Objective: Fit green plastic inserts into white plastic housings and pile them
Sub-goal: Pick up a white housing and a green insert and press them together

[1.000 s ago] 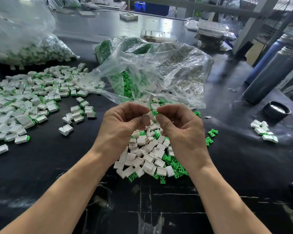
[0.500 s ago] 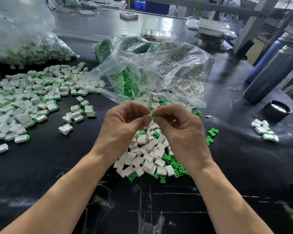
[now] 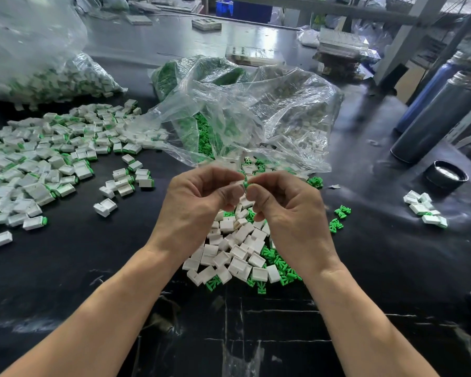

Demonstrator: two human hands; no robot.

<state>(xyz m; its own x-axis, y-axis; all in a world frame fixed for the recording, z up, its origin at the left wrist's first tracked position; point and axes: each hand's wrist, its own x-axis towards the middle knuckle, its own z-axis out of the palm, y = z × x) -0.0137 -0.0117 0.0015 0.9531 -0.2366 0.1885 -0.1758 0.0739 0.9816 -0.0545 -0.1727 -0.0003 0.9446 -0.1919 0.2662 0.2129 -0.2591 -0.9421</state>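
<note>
- Your left hand (image 3: 199, 205) pinches a white housing (image 3: 237, 184); since a second ago your right hand (image 3: 288, 210) has brought its green insert (image 3: 245, 184) to the opening
- Fitting looks under way, above the loose parts (image 3: 237, 257) at 6 o'clock
- Finished pile (image 3: 46, 159) waits at 9 o'clock

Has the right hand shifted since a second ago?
No. The right hand still meets the left hand above the loose housings pile, just before the clear bag.
</note>
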